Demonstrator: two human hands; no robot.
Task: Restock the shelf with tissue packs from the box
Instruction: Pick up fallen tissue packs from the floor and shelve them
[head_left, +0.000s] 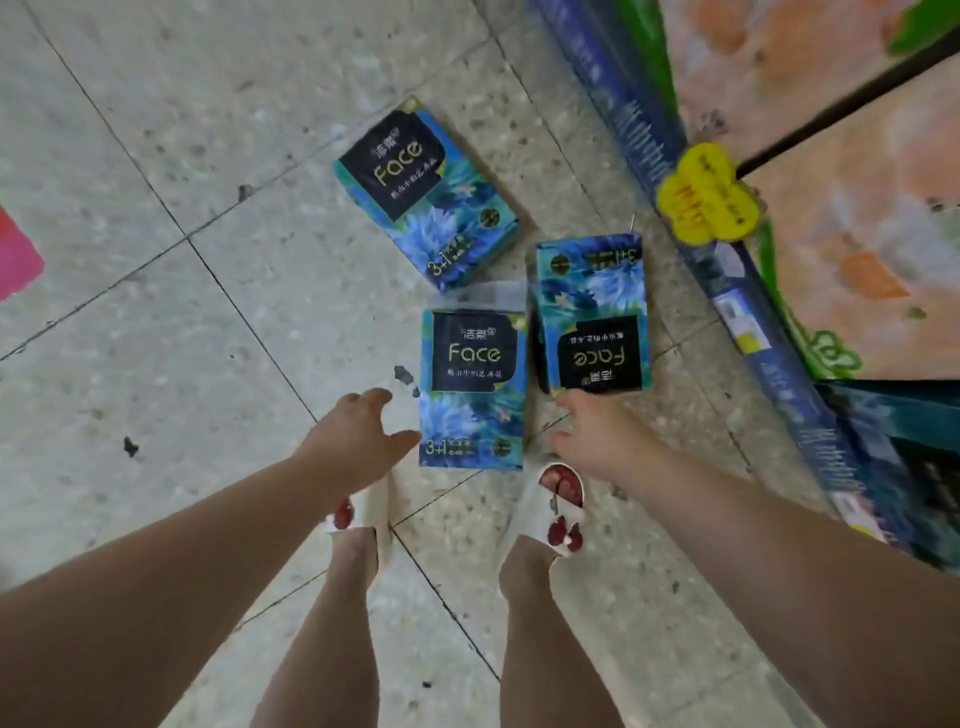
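The near pack lies long toward 12 o'clock between my open, empty left hand and right hand, left closer.

Three tissue packs on the floor — shelf right

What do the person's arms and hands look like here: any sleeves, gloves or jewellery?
Both forearms are bare as far as the frame shows: no sleeves visible. The left hand and right hand wear no gloves, and no rings, watch or bracelets show, though the picture is slightly blurred.
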